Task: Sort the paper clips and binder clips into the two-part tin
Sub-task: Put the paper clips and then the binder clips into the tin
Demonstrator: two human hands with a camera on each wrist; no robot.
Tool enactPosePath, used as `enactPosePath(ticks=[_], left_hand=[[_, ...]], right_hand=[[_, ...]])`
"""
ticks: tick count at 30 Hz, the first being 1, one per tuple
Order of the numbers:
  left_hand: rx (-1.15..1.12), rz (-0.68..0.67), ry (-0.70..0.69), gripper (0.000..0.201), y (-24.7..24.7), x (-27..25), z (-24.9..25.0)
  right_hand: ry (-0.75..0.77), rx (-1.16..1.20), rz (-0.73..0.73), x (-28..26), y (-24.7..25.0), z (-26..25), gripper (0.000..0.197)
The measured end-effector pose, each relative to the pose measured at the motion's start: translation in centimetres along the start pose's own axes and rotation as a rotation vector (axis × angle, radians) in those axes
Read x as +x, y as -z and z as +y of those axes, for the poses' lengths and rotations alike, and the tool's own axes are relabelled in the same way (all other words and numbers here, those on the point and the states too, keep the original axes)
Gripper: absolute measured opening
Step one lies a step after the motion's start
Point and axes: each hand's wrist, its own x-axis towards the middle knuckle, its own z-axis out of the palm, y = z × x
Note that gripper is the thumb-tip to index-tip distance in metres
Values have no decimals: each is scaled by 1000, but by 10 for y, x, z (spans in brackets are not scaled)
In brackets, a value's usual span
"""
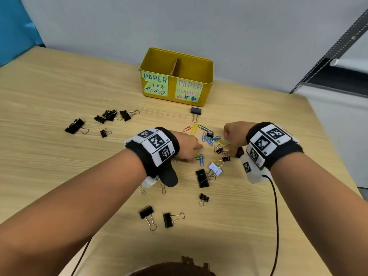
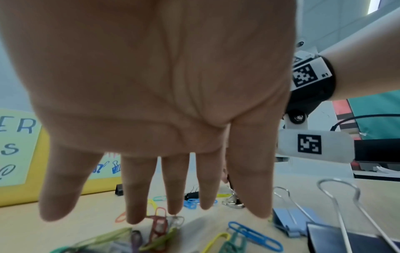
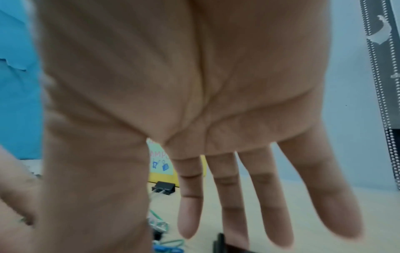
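Pale wooden table against a grey wall, blue panel at the far left corner. Yellow tin at the far edge, split by a cardboard divider; left label for paper clips, right label for clamps. Cannot tell from here whether anything lies inside either half.

Coloured paper clips heaped mid-table, just in front of the tin. Black binder clips scattered toward the left edge, more near the front edge, one alone just before the tin. A light blue binder clip touching a black stack in the middle.

Left hand low over the heap, fingers straight and spread, tips at or just above the paper clips, nothing gripped. Right hand low over small binder clips, fingers straight and apart, nothing held.

Likely trouble: paper clips and small binder clips tangled together in the heap, so a broad scoop could carry both kinds into one half. Linked paper clips could drag neighbours along and drop short of the tin. Flat clips on smooth wood, hard to pinch; sliding instead of lifting is probable.
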Motion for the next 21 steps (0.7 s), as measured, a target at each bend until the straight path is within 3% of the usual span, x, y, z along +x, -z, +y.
enactPosePath(ticks=[2,5,8,11,17,21], left_hand=[[26,8,26,56,1,2,2],[20,23,23,60,1,5,9],[19,3,-38,63,0,9,13],[32,-12,-41,60,-4,8,11],[10,78,63,45,2,2,10],[-189,142,-153,59,4,7,27]], right_hand=[[44,37,102,2,-2,-5,54],[106,49,205,6,-3,-13,44],[106,2,185,10,-9,-18,30],[63,59,246,12,-9,-8,19],[-99,103,312,5,1,20,28],[-70,55,199,-3,2,17,18]])
